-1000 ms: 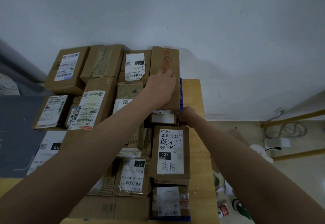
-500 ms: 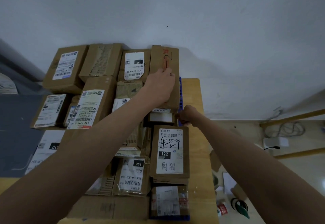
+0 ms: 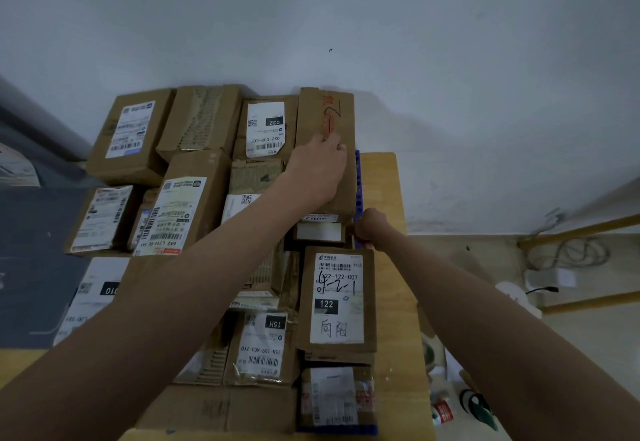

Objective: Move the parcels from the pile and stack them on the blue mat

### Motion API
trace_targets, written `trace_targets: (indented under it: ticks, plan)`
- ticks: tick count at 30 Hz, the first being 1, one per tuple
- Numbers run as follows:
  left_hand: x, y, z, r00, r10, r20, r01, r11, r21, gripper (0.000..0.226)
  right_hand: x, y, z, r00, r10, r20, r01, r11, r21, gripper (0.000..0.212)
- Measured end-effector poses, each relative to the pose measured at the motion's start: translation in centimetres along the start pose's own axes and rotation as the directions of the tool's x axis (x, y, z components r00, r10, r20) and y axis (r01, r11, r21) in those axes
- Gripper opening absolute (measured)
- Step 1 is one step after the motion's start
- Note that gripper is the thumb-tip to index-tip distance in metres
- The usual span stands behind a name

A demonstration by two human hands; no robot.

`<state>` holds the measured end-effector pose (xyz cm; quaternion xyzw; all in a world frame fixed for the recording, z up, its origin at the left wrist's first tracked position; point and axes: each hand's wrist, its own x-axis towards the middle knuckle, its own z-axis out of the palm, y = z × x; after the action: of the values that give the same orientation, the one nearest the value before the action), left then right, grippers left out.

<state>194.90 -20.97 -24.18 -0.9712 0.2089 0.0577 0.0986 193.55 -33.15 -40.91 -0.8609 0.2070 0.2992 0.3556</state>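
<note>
Several brown cardboard parcels with white labels lie stacked on the blue mat [image 3: 357, 177], of which only the right edge shows. My left hand [image 3: 317, 172] rests flat on top of the tall parcel with red writing [image 3: 327, 111] at the far right of the stack. My right hand [image 3: 369, 227] is curled at the near right corner of that parcel, beside a small parcel with a white label [image 3: 318, 232]; what it grips is hidden. A parcel marked 122 [image 3: 337, 297] lies just in front of it.
The stack stands on a wooden table [image 3: 384, 177] against a white wall. To the left lies a dark grey surface [image 3: 31, 233]. On the floor to the right are cables [image 3: 568, 253], a white device [image 3: 512, 291] and small items.
Almost nothing has moved; my right hand has shifted slightly at the parcel's corner and the view has drifted a little.
</note>
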Motion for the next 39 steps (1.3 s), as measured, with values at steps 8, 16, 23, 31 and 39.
trace_targets:
  ticks: [8,16,23,31,39]
  plan:
    - [-0.1,0.0,-0.3,1.0,-0.012,0.024,0.012,1.0,0.0,0.065,-0.5,-0.4,0.0,0.999,-0.03,0.01,0.031,0.994,-0.101,0.03]
    - [-0.1,0.2,-0.3,1.0,-0.018,0.017,0.018,1.0,-0.004,0.064,-0.9,0.6,-1.1,1.0,-0.007,-0.016,0.007,0.999,-0.046,0.029]
    - [-0.2,0.1,-0.2,1.0,-0.013,0.001,0.013,1.0,-0.017,0.059,-1.0,1.0,-1.3,1.0,-0.007,-0.003,0.007,0.999,0.039,0.032]
    - [-0.2,0.1,-0.1,1.0,-0.016,0.024,0.017,1.0,-0.005,0.063,-3.0,2.6,-1.8,0.988,0.049,0.148,-0.088,0.96,0.265,0.033]
    - [-0.3,0.2,-0.2,1.0,-0.014,0.027,0.014,1.0,-0.014,0.062,-5.1,3.5,-0.9,0.909,0.062,0.413,-0.163,0.963,0.215,0.037]
